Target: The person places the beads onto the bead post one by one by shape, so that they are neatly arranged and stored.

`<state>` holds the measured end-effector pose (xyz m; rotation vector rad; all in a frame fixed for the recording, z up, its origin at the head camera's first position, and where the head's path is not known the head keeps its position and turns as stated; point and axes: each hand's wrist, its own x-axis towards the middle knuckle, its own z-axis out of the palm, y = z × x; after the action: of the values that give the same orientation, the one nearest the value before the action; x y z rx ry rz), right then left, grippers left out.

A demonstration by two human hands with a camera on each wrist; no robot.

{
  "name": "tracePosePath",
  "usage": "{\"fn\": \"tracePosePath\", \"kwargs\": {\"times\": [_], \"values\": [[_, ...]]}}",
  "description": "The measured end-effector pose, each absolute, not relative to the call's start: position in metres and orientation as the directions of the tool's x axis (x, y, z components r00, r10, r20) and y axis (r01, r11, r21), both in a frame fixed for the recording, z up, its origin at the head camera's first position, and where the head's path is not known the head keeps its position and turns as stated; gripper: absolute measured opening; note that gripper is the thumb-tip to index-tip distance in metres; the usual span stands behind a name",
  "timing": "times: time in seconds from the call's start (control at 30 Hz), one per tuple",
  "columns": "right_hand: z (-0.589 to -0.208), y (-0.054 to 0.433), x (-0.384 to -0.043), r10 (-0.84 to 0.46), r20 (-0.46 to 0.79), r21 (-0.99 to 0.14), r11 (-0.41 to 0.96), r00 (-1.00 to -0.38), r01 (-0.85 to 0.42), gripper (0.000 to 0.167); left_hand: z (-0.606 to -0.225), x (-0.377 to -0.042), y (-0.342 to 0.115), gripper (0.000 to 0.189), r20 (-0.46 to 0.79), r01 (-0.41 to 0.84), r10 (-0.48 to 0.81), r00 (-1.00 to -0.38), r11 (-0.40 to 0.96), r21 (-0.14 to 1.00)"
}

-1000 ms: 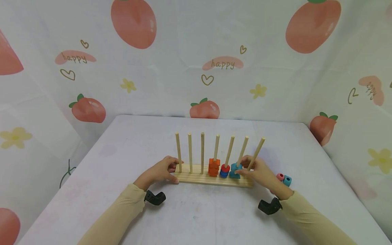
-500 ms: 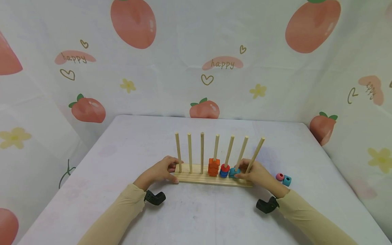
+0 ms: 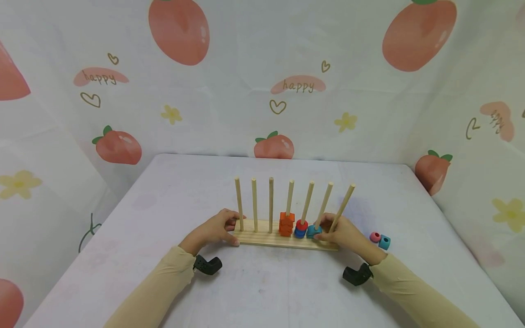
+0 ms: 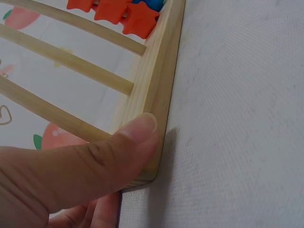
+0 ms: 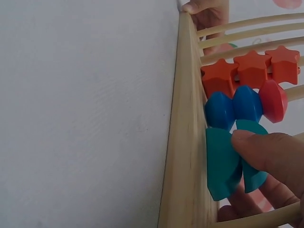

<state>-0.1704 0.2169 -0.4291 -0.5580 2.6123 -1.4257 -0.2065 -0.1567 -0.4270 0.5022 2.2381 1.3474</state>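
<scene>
A wooden peg stand point(image 3: 262, 239) with several upright pegs sits mid-table. Its left end is gripped by my left hand point(image 3: 213, 230), thumb on the front edge in the left wrist view. My right hand point(image 3: 346, 234) pinches the upper teal half-round bead point(image 5: 254, 180), threaded on the second peg from the right. Below it, a matching teal bead point(image 5: 221, 161) sits against the base. On the neighbouring peg, a red bead point(image 5: 273, 101) tops two blue beads point(image 5: 247, 104). Orange star beads point(image 5: 251, 66) fill the lower part of the middle peg.
To the right of the stand, a pink bead point(image 3: 375, 237) and a loose teal bead point(image 3: 384, 242) lie on the white tabletop point(image 3: 262, 291). A printed curtain point(image 3: 229, 114) rises behind and beside the table.
My right hand has moved down, sliding the upper teal bead along its peg onto the lower one. The left hand has stayed on the stand's left end.
</scene>
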Motion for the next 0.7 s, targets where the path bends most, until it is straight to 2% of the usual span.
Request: {"fn": "tracePosePath", "kwargs": {"times": [0.1,0.33,0.6,0.7], "values": [[-0.43,0.218,-0.17,-0.377,0.091,-0.827,0.487,-0.922,-0.281,0.022,-0.427,-0.206,-0.158,0.069,-0.211,0.066,0.521,-0.827,0.462,0.884],[-0.414,0.229,-0.161,-0.31,0.015,-0.839,0.513,-0.951,-0.18,0.04,-0.426,-0.206,-0.158,0.069,-0.22,0.051,0.498,-0.839,0.476,0.878],[-0.387,0.256,-0.147,-0.267,0.15,-0.781,0.558,-0.952,-0.28,0.043,-0.426,-0.206,-0.158,0.069,-0.22,0.053,0.504,-0.835,0.472,0.88],[-0.383,0.269,-0.142,-0.219,0.172,-0.757,0.595,-0.96,-0.271,0.044,-0.427,-0.206,-0.158,0.069,-0.219,0.053,0.505,-0.835,0.469,0.881]]}}
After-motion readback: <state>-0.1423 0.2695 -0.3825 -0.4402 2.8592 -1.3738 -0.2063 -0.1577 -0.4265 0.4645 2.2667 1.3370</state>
